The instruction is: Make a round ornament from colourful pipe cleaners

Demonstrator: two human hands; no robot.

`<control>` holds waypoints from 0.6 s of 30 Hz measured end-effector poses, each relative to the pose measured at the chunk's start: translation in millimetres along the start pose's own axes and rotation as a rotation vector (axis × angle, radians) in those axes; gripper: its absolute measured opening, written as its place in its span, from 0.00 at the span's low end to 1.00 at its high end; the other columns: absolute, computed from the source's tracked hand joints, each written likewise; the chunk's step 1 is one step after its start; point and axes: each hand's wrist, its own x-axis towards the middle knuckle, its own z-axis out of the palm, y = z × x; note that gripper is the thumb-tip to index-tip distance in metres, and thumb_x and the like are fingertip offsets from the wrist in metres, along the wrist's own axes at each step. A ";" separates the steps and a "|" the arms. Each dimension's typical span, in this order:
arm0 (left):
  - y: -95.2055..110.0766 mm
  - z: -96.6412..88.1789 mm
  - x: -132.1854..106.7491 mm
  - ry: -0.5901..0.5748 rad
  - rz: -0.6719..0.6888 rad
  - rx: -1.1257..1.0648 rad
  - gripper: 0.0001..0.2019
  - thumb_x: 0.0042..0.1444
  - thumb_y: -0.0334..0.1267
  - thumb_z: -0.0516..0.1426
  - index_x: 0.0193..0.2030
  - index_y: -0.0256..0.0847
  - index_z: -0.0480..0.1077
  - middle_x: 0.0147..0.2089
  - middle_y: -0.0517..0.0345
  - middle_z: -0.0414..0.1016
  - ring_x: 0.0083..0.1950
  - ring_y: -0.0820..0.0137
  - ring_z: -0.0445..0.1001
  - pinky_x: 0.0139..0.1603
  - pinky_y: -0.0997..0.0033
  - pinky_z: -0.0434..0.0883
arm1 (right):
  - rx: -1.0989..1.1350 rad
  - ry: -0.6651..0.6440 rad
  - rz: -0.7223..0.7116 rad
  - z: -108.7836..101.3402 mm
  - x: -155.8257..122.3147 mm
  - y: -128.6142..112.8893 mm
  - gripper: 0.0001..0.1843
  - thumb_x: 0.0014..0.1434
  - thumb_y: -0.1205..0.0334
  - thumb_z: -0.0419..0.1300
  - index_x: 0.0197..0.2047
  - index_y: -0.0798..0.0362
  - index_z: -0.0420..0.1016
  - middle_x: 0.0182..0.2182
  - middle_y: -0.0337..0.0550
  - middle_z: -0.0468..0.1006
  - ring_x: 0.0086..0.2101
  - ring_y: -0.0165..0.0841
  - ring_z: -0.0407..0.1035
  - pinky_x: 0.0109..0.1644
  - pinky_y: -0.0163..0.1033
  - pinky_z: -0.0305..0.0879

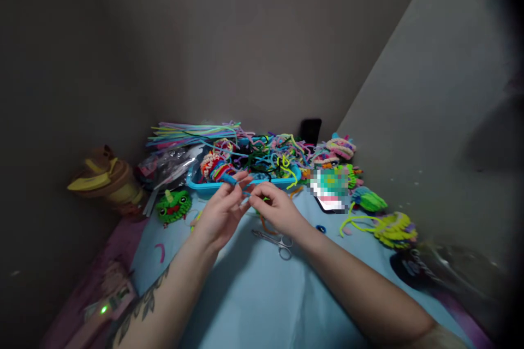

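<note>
My left hand (221,210) is closed around a blue fuzzy pipe cleaner (229,179), whose upper end sticks out past the fingers. Close beside it, my right hand (276,207) pinches with thumb and forefinger where a thin blue length (246,193) runs between the two hands. Both are raised over the blue cloth, in front of the tray. Small scissors (276,241) lie on the cloth just below my right hand. Something orange and green shows partly behind that hand, too hidden to name.
A blue tray (204,190) heaped with colourful yarn and pipe cleaners stands behind. Left are a green fuzzy figure (174,207) and a brown pot-like container (108,180). To the right lie a phone with a lit screen (329,191), a yellow fuzzy piece (395,230) and a plastic bag (454,270).
</note>
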 end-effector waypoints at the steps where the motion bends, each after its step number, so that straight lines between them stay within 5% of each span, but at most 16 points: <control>1: -2.8 -3.4 -3.7 0.046 0.034 0.071 0.14 0.49 0.37 0.63 0.45 0.43 0.70 0.47 0.54 0.74 0.45 0.68 0.73 0.46 0.66 0.70 | 0.006 -0.026 0.045 -3.7 -4.6 2.3 0.09 0.56 0.59 0.56 0.27 0.54 0.68 0.27 0.37 0.68 0.31 0.28 0.63 0.34 0.33 0.59; 7: -16.6 -26.1 -30.4 0.247 0.204 0.615 0.15 0.41 0.33 0.66 0.39 0.41 0.74 0.37 0.54 0.76 0.33 0.70 0.73 0.34 0.73 0.70 | 0.081 -0.215 0.248 -9.8 -33.9 16.9 0.10 0.53 0.59 0.58 0.25 0.55 0.66 0.19 0.32 0.62 0.21 0.23 0.56 0.24 0.30 0.51; 12: -23.6 -40.3 -42.9 0.174 0.347 0.909 0.05 0.43 0.32 0.65 0.30 0.44 0.78 0.34 0.53 0.78 0.39 0.64 0.73 0.42 0.68 0.69 | 0.379 -0.365 0.424 0.5 -46.9 26.7 0.12 0.51 0.54 0.62 0.30 0.56 0.70 0.20 0.34 0.69 0.21 0.24 0.62 0.23 0.30 0.57; 18: -32.7 -47.5 -49.0 0.121 0.394 0.967 0.05 0.45 0.32 0.64 0.30 0.47 0.79 0.32 0.54 0.79 0.38 0.65 0.74 0.47 0.66 0.68 | 0.705 -0.408 0.618 15.6 -52.7 35.7 0.17 0.47 0.51 0.65 0.33 0.56 0.73 0.22 0.38 0.75 0.19 0.24 0.66 0.21 0.29 0.59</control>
